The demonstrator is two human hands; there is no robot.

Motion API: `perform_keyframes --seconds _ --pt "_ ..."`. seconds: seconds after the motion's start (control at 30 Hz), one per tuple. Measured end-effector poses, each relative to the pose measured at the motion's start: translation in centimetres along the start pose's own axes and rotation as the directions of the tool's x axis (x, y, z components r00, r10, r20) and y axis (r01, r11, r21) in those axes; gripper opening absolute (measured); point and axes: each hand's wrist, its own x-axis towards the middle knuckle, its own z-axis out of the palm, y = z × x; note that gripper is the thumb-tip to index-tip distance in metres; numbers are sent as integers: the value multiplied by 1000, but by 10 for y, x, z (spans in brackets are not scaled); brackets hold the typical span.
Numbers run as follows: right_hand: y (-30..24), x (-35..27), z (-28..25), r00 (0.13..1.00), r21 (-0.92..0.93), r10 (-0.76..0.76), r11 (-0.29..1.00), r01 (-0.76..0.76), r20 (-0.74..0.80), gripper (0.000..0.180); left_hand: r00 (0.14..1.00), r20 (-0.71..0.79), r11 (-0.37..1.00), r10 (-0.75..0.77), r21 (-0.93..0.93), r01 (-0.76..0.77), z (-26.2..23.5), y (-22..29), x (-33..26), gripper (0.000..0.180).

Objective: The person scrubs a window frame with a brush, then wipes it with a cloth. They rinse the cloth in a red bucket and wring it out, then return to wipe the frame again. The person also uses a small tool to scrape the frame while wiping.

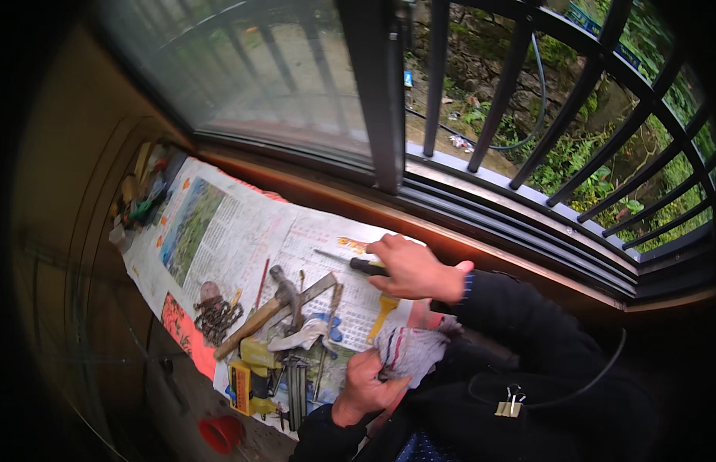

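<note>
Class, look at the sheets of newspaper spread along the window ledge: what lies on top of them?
On the newspaper lie a hammer, a yellow tool and a screwdriver gripped by the right hand. The left hand clutches a cloth. The ledge beneath is mostly covered.

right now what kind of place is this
Probably a home windowsill used as a makeshift workbench. Newspaper covers the sill under a hammer and other hand tools, beside a sliding window with dark security bars over overgrown ground outside.
</note>
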Motion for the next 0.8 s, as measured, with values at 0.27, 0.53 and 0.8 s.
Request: perform_keyframes --seconds 0.27,0.53,0.8 --pt "50 23 29 962 89 -72 995 50 262 35 994 -100 998 -51 -32 48 43 35 54 46" --pt "111 -64 -83 908 840 74 356 -410 412 32 997 15 968 -77 -238 78 74 61 105 47" --pt "130 -158 -109 952 940 219 217 -262 215 38 929 368 761 -29 -595 259 81 57 144 67"
